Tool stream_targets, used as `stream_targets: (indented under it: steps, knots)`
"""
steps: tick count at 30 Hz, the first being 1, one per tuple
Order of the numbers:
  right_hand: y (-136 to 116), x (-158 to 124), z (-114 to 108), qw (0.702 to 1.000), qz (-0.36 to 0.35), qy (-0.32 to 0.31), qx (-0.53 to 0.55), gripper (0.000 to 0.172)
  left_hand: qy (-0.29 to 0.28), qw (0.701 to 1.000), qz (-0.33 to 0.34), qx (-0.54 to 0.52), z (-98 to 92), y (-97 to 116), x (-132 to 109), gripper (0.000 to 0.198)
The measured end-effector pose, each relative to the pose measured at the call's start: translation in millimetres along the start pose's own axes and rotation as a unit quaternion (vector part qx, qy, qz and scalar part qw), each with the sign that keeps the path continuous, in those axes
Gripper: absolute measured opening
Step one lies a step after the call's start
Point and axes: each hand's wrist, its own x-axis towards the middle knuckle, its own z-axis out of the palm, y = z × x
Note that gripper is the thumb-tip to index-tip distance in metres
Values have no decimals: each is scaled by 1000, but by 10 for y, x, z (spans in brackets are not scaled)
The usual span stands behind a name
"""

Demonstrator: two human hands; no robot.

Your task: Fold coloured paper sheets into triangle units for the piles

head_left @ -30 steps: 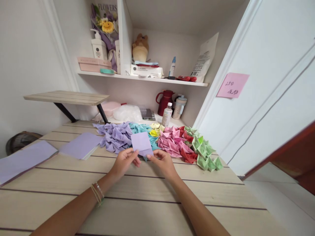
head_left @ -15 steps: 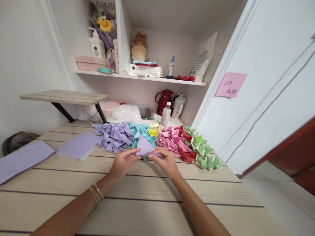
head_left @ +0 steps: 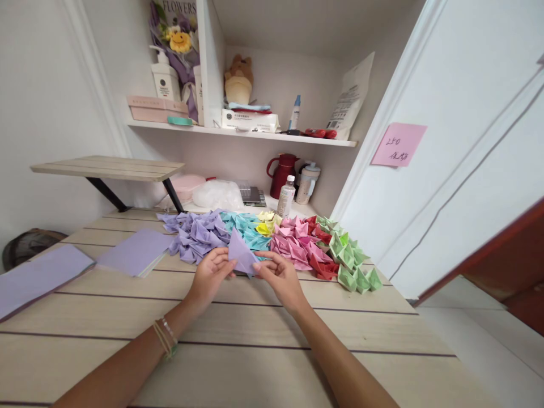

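My left hand [head_left: 212, 275] and my right hand [head_left: 278, 279] together pinch a lilac paper piece [head_left: 241, 256] folded to a triangle, just above the wooden table [head_left: 238, 362]. Right behind it lies a row of folded paper boats: a purple heap [head_left: 193, 232], a teal heap [head_left: 249, 226], a few yellow ones [head_left: 267, 222], a pink heap [head_left: 293, 241], red ones [head_left: 323, 263] and green ones [head_left: 352, 260]. A stack of flat lilac sheets [head_left: 136, 252] lies to the left of my left hand.
More lilac paper [head_left: 38, 277] lies at the table's left edge. A raised wooden shelf [head_left: 108, 167] stands at the back left. A red jug [head_left: 283, 173], a bottle [head_left: 287, 196] and a cup [head_left: 306, 184] stand behind the boats. A white door [head_left: 459, 147] with a pink note [head_left: 397, 144] closes the right side.
The lilac sheet was an upright square; both hands have folded it down into a triangle, staying at the same spot in front of the heaps.
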Motion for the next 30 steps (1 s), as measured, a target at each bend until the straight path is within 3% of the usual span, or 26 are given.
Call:
stream_targets:
  steps: [4, 18, 23, 26, 30]
  knots:
    - [-3, 8, -9, 999, 21, -22, 36, 40, -17, 1000, 0, 16, -14, 17, 23, 24]
    - [26, 1, 18, 990, 75, -29, 117, 37, -76, 994, -51, -51, -65, -139, 20, 31]
    - [39, 14, 9, 999, 26, -7, 28, 31, -60, 997, -44, -24, -40, -83, 8, 30]
    - [42, 10, 13, 999, -6, -15, -31, 38, -41, 999, -35, 6, -34, -34, 16, 27]
    - [67, -8, 26, 997, -18, -28, -67, 32, -64, 996, -54, -4, -36, -18, 8, 29]
